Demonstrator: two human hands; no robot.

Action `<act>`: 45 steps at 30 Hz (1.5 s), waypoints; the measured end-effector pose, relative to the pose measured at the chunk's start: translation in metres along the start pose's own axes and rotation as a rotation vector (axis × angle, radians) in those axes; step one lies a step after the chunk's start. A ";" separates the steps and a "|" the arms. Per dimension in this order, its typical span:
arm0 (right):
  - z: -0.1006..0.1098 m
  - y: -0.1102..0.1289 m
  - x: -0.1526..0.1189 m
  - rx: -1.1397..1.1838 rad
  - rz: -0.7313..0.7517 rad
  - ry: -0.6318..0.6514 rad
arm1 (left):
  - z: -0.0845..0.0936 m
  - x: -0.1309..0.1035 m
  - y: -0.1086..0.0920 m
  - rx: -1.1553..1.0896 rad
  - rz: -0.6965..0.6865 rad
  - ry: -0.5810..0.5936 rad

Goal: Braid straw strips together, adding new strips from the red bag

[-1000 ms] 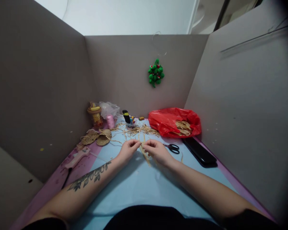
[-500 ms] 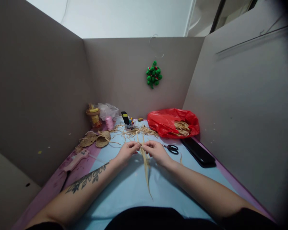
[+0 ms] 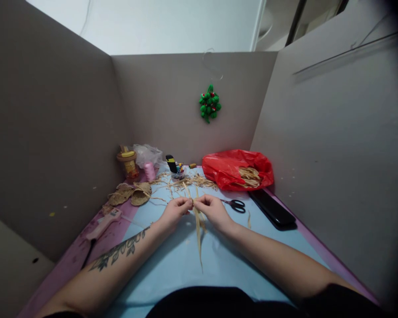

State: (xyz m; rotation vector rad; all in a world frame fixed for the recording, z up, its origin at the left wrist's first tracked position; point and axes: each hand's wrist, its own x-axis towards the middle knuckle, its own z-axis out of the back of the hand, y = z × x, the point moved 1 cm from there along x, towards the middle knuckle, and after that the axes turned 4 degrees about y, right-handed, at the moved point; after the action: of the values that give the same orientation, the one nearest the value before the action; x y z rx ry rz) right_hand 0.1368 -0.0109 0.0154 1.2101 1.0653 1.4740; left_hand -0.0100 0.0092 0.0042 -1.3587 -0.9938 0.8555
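Several pale, dry plant-fibre strips [image 3: 198, 234] meet between my hands above the blue cloth. Their long ends hang toward me, and shorter ends stick up beyond my fingers. My left hand [image 3: 176, 211] is closed in a pinch on the strips. From the other side my right hand [image 3: 214, 211] pinches them too, its fingertips almost touching the left ones. The exact crossing of the strips is hidden by my fingers. Black-handled scissors [image 3: 237, 206] lie just right of my right hand, their blades partly hidden. Loose fibre strips [image 3: 202, 181] are scattered behind my hands.
At the right are a red plastic bag [image 3: 223, 170] of dry strips and a black case [image 3: 275, 212]. Leftward lie a pink glue gun [image 3: 104, 223], woven pieces [image 3: 141, 194], a pink thread spool [image 3: 149, 171] and a lidded cup [image 3: 129, 165]. Grey panels [image 3: 172, 101] enclose the table.
Both hands stay pinched on the strips. The hanging ends have swung slightly left, and one upper end leans further left. The whole view has shifted a little.
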 end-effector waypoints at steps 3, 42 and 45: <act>-0.001 0.000 0.000 -0.010 0.009 0.006 | 0.001 0.000 0.000 0.023 0.004 -0.008; 0.017 0.003 0.004 -0.280 0.152 0.054 | 0.005 0.001 -0.012 0.205 -0.085 -0.021; 0.016 0.004 0.004 -0.305 0.178 0.038 | 0.006 0.002 -0.008 0.217 -0.097 -0.003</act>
State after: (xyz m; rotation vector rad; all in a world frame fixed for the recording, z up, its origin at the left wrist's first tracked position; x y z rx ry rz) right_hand 0.1517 -0.0065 0.0226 1.0825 0.7377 1.7310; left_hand -0.0157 0.0133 0.0125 -1.1166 -0.9326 0.8657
